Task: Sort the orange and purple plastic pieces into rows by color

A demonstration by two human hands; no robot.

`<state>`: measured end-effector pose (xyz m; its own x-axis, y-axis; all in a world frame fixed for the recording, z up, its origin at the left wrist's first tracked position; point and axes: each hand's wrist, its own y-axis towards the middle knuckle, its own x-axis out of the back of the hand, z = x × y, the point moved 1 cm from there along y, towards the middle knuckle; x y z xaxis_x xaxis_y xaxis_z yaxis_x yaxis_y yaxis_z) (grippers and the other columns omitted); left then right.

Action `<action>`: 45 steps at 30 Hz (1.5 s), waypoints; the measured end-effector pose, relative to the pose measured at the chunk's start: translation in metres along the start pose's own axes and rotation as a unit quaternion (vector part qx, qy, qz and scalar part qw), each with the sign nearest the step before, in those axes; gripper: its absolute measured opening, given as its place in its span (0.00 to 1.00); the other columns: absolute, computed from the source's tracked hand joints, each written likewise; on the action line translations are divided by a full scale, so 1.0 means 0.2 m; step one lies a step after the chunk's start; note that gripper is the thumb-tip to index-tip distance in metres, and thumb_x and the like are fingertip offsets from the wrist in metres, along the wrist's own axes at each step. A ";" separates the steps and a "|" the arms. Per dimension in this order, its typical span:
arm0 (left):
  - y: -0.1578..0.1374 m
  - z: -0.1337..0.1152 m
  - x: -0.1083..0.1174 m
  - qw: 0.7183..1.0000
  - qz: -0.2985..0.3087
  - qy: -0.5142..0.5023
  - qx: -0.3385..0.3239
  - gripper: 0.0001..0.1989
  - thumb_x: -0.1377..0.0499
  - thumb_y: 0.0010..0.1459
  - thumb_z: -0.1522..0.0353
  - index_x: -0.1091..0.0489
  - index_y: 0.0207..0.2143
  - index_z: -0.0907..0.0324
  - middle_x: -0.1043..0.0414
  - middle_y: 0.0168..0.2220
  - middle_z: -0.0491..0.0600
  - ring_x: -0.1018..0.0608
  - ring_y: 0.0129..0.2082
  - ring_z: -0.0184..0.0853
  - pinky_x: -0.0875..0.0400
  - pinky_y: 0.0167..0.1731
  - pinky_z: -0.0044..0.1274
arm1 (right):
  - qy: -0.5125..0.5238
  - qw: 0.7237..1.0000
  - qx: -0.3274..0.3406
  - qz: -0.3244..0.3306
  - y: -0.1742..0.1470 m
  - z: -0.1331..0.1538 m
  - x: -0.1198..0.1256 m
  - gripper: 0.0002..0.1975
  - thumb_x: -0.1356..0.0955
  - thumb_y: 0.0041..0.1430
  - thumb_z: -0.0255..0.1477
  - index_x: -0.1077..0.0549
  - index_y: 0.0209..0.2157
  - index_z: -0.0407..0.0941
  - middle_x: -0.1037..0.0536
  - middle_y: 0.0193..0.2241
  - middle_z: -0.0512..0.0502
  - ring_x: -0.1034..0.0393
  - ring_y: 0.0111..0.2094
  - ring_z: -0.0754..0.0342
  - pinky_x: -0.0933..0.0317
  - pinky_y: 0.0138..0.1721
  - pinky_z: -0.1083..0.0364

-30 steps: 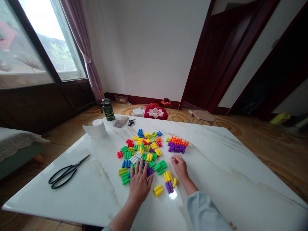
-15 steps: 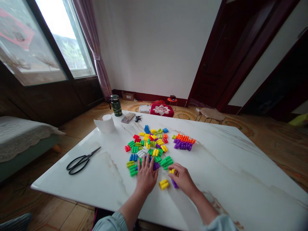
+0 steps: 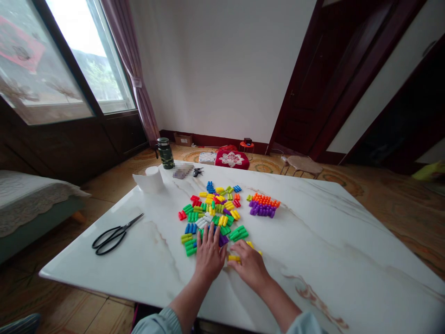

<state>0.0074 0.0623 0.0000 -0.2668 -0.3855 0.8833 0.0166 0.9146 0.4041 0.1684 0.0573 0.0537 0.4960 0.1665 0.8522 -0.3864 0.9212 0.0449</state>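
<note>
A pile of small ribbed plastic building pieces [image 3: 210, 208] in many colours spreads over the middle of the table. My left hand [image 3: 209, 255] lies palm down with fingers spread on its near edge, over blue, green and purple pieces. Just to the right, my right hand [image 3: 249, 264] has its thumb and fingers closed around a yellow plastic piece [image 3: 234, 258]. Behind its knuckles another yellow piece [image 3: 250, 244] shows partly. A green block of joined pieces [image 3: 238, 233] lies beyond both hands. Farther right, orange and purple pieces [image 3: 263, 208] stand in neat rows.
Black-handled scissors [image 3: 118, 234] lie at the left of the white marbled table [image 3: 333, 250]. A paper roll [image 3: 152, 180], a camouflage flask [image 3: 165, 153], a blurred-out flat object [image 3: 182, 170] and keys [image 3: 198, 172] are near the far left edge. A stool [image 3: 303, 164] stands beyond the table.
My right hand has moved left from the yellow and purple pieces to the separate yellow piece and closed on it. The purple piece is now hidden. My left hand stays on the pile.
</note>
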 end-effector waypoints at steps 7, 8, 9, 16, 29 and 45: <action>-0.01 0.02 -0.02 1.000 -0.004 0.004 -0.010 0.33 0.47 0.58 0.69 0.46 0.66 0.60 0.48 0.68 0.54 0.45 0.67 0.47 0.55 0.65 0.43 | -0.090 0.995 -0.053 -0.003 0.21 0.13 -0.07 0.15 0.33 0.58 0.29 0.27 0.48 0.46 0.23 0.45 0.42 0.27 0.45 0.47 0.36 0.45 0.53; -0.01 0.02 -0.02 1.000 -0.004 0.007 -0.012 0.32 0.48 0.58 0.70 0.46 0.66 0.60 0.47 0.68 0.54 0.45 0.67 0.47 0.55 0.65 0.43 | -0.106 0.992 -0.066 0.001 0.23 0.14 -0.09 0.16 0.33 0.58 0.29 0.27 0.48 0.45 0.23 0.45 0.40 0.26 0.44 0.47 0.35 0.44 0.52; -0.01 0.02 -0.02 1.000 -0.005 0.011 -0.012 0.32 0.48 0.58 0.70 0.45 0.66 0.60 0.47 0.67 0.54 0.44 0.67 0.47 0.55 0.65 0.43 | -0.117 0.990 -0.076 0.003 0.25 0.15 -0.10 0.16 0.33 0.57 0.28 0.27 0.48 0.45 0.23 0.45 0.39 0.26 0.44 0.46 0.35 0.44 0.52; -0.01 0.02 -0.01 0.999 -0.008 0.009 -0.035 0.34 0.46 0.57 0.64 0.45 0.66 0.61 0.47 0.67 0.56 0.44 0.67 0.50 0.57 0.65 0.44 | -0.064 0.989 -0.136 -0.001 0.31 0.14 -0.11 0.20 0.33 0.51 0.26 0.28 0.48 0.42 0.21 0.43 0.39 0.26 0.46 0.46 0.36 0.46 0.53; -0.01 0.02 -0.02 0.999 -0.008 0.016 -0.035 0.34 0.45 0.59 0.60 0.44 0.65 0.60 0.48 0.68 0.57 0.45 0.67 0.50 0.56 0.64 0.45 | -0.004 0.980 -0.201 0.002 0.31 0.09 -0.05 0.15 0.32 0.44 0.25 0.25 0.38 0.41 0.19 0.38 0.38 0.25 0.43 0.44 0.36 0.42 0.53; -0.01 0.03 -0.01 0.999 0.015 0.013 -0.042 0.36 0.42 0.56 0.59 0.46 0.66 0.53 0.52 0.69 0.56 0.47 0.68 0.52 0.56 0.63 0.47 | 0.337 0.912 -0.212 0.094 0.27 0.08 -0.14 0.20 0.36 0.46 0.21 0.27 0.44 0.42 0.19 0.31 0.47 0.25 0.24 0.54 0.36 0.20 0.60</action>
<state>0.0023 0.0622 -0.0038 -0.2406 -0.3622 0.9005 0.1049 0.9126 0.3951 0.1213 0.0964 0.0417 0.8731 0.3820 0.3029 -0.2488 0.8834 -0.3970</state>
